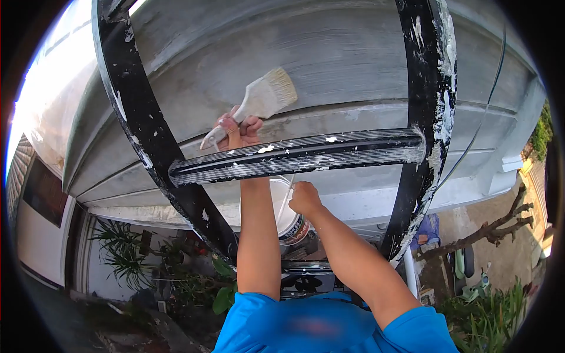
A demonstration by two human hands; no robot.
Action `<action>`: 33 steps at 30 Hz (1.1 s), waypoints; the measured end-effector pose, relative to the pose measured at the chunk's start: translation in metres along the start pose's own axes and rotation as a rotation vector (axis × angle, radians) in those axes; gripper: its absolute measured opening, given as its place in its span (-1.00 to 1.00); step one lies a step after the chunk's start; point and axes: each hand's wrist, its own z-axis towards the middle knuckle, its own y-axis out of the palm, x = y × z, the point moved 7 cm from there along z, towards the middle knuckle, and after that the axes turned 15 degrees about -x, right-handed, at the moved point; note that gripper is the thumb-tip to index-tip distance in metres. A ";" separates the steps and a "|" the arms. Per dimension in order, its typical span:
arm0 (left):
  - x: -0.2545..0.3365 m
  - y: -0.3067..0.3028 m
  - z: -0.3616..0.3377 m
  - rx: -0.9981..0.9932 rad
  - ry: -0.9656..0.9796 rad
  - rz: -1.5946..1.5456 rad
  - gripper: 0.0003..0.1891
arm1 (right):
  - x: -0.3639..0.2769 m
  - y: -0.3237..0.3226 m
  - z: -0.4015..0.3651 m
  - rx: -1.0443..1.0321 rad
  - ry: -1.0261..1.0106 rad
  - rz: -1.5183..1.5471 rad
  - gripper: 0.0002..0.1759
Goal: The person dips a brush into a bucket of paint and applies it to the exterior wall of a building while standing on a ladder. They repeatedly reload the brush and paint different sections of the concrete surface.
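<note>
A wide paintbrush (262, 100) with pale bristles and a whitish, paint-stained handle is in my left hand (240, 130). My fingers close round its handle, and the bristles point up and right, close to the grey wall. The ladder rung hides part of my left wrist. Below the rung, my right hand (305, 199) is closed on a thin white strip that looks like the handle of the paint bucket (296, 231). White paint (282, 200) shows inside the bucket. My left forearm covers part of its left side.
A black, paint-splashed ladder (425, 76) frames the view, its rung (300, 156) crossing above my forearms. Behind it rises a grey moulded wall (347, 65). A cable (493, 94) hangs at right. Plants (123, 250) and a bare branch (477, 238) are below.
</note>
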 end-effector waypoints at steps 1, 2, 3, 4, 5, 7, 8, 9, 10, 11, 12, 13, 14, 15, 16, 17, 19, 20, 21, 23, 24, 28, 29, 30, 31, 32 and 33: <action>0.012 -0.048 -0.004 0.098 -0.009 0.027 -0.68 | 0.000 -0.001 0.001 0.029 0.006 0.013 -0.75; 0.036 -0.058 -0.018 0.285 0.009 0.209 -0.61 | 0.002 0.000 -0.001 0.049 0.013 0.023 -0.76; 0.033 -0.085 -0.033 0.533 -0.068 0.061 -0.54 | -0.002 -0.001 -0.003 0.042 -0.024 -0.011 -0.76; 0.032 -0.087 -0.030 0.476 -0.105 0.073 -0.52 | 0.000 0.003 -0.004 0.039 -0.017 -0.001 -0.74; 0.027 -0.089 -0.036 0.482 -0.129 0.000 -0.51 | 0.000 0.003 -0.003 0.039 -0.016 0.002 -0.72; 0.014 -0.082 -0.043 0.513 -0.173 -0.155 -0.50 | 0.000 0.000 -0.001 0.045 -0.010 0.006 -0.69; 0.011 -0.073 -0.046 0.540 -0.197 -0.231 -0.50 | 0.000 0.000 -0.002 0.045 -0.002 0.011 -0.70; 0.011 -0.061 -0.048 0.503 -0.216 -0.149 -0.55 | 0.000 0.000 -0.002 0.046 0.005 0.015 -0.70; 0.000 -0.046 -0.050 0.373 -0.286 -0.266 -0.60 | 0.000 -0.002 -0.001 0.045 0.008 0.015 -0.71; -0.015 -0.052 -0.054 0.276 -0.261 -0.343 -0.65 | -0.001 -0.003 -0.001 0.041 0.011 0.013 -0.72; -0.028 -0.058 -0.060 0.181 -0.235 -0.416 -0.70 | -0.002 -0.002 -0.002 0.032 0.014 0.010 -0.74; -0.031 -0.032 -0.066 0.176 -0.301 -0.432 -0.75 | -0.001 0.000 0.000 0.020 0.009 0.004 -0.73; -0.029 -0.001 -0.075 0.172 -0.368 -0.447 -0.79 | 0.001 0.003 0.003 0.005 0.006 -0.002 -0.71; -0.027 0.014 -0.086 0.150 -0.391 -0.398 -0.81 | 0.003 0.007 0.009 -0.005 0.000 -0.005 -0.70; -0.021 0.022 -0.098 0.133 -0.414 -0.343 -0.83 | 0.012 0.013 0.016 0.061 -0.055 0.180 -0.69; -0.012 0.034 -0.103 -0.057 -0.430 -0.255 -0.84 | 0.018 0.017 0.019 0.121 -0.113 0.367 -0.67; 0.015 0.043 -0.111 -0.268 -0.408 -0.067 -0.83 | 0.012 0.018 0.018 0.146 -0.296 0.315 -0.61; 0.033 0.043 -0.115 -0.289 -0.375 0.022 -0.81 | 0.004 0.015 0.013 0.158 -0.388 0.289 -0.58; 0.051 0.044 -0.118 -0.310 -0.346 0.107 -0.80 | 0.003 0.014 0.011 0.181 -0.311 0.127 -0.57; 0.100 0.043 -0.115 -0.447 -0.123 0.336 -0.75 | 0.004 0.007 0.009 0.100 -0.139 0.073 -0.54; 0.128 0.043 -0.115 -0.497 0.036 0.447 -0.73 | 0.002 0.004 0.004 0.057 -0.075 0.034 -0.54; 0.243 0.025 -0.114 -0.276 0.411 0.843 -0.65 | -0.002 -0.001 -0.003 -0.090 0.040 0.013 -0.39; 0.272 0.002 -0.116 -0.150 0.479 0.840 -0.66 | -0.002 -0.001 -0.003 -0.107 0.067 0.002 -0.37; 0.300 -0.023 -0.121 -0.022 0.542 0.839 -0.66 | -0.002 0.000 -0.004 -0.127 0.094 -0.008 -0.35; 0.319 -0.041 -0.123 0.151 0.578 0.845 -0.65 | -0.003 -0.001 -0.007 -0.116 0.083 0.044 -0.31; 0.333 -0.058 -0.125 0.324 0.611 0.849 -0.65 | -0.002 -0.001 -0.006 -0.109 0.082 0.050 -0.30; 0.341 -0.073 -0.125 0.453 0.602 0.924 -0.64 | -0.002 0.000 -0.007 -0.106 0.080 0.054 -0.30</action>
